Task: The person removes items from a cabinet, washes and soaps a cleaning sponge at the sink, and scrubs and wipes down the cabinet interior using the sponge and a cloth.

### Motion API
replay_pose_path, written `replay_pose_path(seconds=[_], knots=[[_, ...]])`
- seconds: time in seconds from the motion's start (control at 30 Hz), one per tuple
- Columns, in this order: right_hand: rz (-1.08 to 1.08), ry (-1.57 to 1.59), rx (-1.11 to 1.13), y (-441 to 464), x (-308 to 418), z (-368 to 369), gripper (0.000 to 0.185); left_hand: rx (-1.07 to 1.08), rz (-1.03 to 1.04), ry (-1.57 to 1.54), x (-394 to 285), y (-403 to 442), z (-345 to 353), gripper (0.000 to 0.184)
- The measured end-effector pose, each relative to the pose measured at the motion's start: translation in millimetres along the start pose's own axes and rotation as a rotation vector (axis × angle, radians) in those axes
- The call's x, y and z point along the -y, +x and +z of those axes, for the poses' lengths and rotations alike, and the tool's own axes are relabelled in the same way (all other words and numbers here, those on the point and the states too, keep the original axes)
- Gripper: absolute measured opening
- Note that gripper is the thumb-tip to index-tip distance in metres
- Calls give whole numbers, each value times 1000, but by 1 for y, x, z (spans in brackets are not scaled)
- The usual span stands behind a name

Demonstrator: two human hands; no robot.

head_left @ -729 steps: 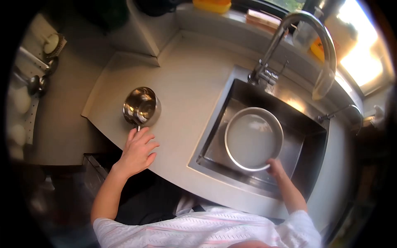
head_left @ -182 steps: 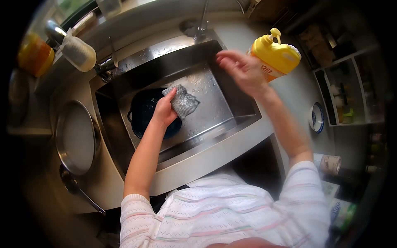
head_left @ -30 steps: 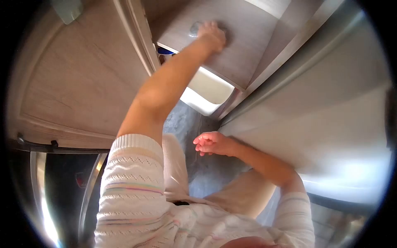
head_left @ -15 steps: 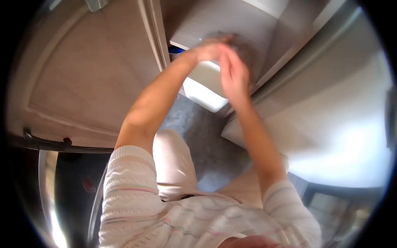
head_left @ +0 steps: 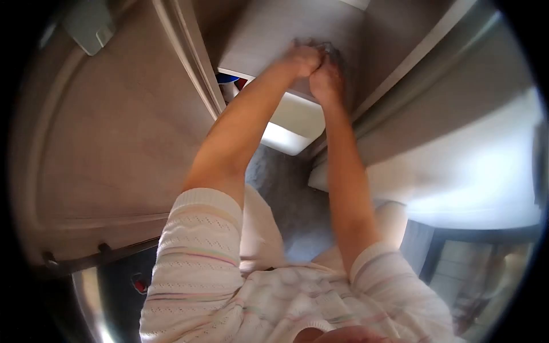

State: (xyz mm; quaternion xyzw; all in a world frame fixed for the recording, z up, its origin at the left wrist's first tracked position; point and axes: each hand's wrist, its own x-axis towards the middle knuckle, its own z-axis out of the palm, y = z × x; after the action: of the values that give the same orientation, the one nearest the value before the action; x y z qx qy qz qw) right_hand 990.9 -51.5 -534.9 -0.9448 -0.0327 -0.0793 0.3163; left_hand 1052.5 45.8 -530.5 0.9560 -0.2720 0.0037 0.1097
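Both of my hands reach forward, close together, over the grey-brown cabinet shelf (head_left: 257, 43). My left hand (head_left: 303, 60) is closed, its curled fingers against a small dark, shiny thing (head_left: 336, 54) whose kind I cannot make out. My right hand (head_left: 327, 83) touches the left one and is also closed around the near side of that thing. The fingers hide most of it. Just below my wrists a white plastic bin (head_left: 294, 117) sits under the shelf's front edge.
A cabinet door (head_left: 103, 143) stands swung out at the left. A pale panel (head_left: 457, 166) rises at the right. Blue and red items (head_left: 230, 80) show under the shelf. The grey floor (head_left: 291, 194) lies between my legs and the bin.
My hands have moved from blurred motion above the bin to the shelf and come closer together, fingers closed. The view has shifted slightly, and more of the items under the shelf shows.
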Motion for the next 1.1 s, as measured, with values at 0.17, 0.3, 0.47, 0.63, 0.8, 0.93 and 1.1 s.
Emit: replay_pose_path(seconds=[0.17,0.3,0.47,0.63,0.8,0.93,1.1], knots=[[-209,-243,-106,-78,14,12,59,-56,149,225,-2,-69,0,48],[-126,-93,120,-29,20,13,60,1,-23,160,-1,-60,-22,44],[-269,-134,-87,-78,-3,1,62,367,-114,266,-19,-20,-51,40],[-428,-249,-112,-94,-14,0,61,-221,254,24,-29,3,32,38],[-474,-315,-117,-100,-16,8,62,246,73,-272,-44,63,13,36],[-448,-270,-117,-112,-15,-8,64,1,391,-208,-54,0,28,35],[-448,-285,-135,-114,-9,-16,65,-35,473,-293,-45,1,17,35]])
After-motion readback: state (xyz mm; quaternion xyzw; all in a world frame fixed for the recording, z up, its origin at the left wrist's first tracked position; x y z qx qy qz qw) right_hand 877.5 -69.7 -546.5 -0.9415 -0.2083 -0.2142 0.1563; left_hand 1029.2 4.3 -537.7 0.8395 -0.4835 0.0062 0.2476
